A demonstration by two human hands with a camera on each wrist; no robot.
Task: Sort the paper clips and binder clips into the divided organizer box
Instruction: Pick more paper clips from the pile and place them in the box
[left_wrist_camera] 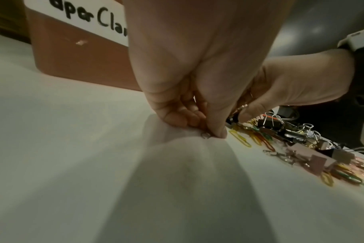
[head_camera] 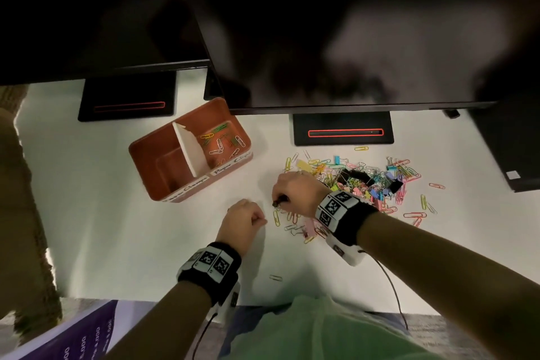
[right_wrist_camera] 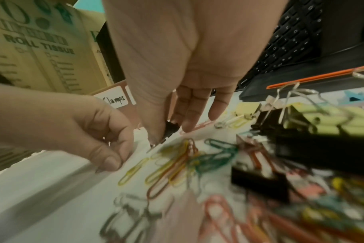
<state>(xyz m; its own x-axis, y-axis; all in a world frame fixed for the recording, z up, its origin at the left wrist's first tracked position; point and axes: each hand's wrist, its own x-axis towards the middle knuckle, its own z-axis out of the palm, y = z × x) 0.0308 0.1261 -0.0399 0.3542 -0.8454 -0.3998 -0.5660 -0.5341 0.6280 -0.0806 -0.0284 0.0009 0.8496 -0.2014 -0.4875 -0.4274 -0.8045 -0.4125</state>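
The orange-brown organizer box [head_camera: 146, 152] stands at the left centre of the white table, split by a white divider [head_camera: 190, 152]. Several paper clips [head_camera: 222, 140] lie in its right compartment. A mixed pile of coloured paper clips and binder clips [head_camera: 368, 181] spreads to the right. My right hand [head_camera: 280, 200] pinches a small black binder clip [right_wrist_camera: 170, 129] between thumb and finger at the pile's left edge. My left hand [head_camera: 260, 221] sits just beside it, fingers curled, pinching a small silver paper clip [left_wrist_camera: 206, 135] against the table.
Two black monitor stands [head_camera: 343, 129] [head_camera: 127, 102] sit behind, under dark screens. A keyboard [right_wrist_camera: 291, 32] lies beyond the pile, and a cardboard carton [right_wrist_camera: 31, 41] stands far left. One lone clip [head_camera: 275, 278] rests near the table's front edge.
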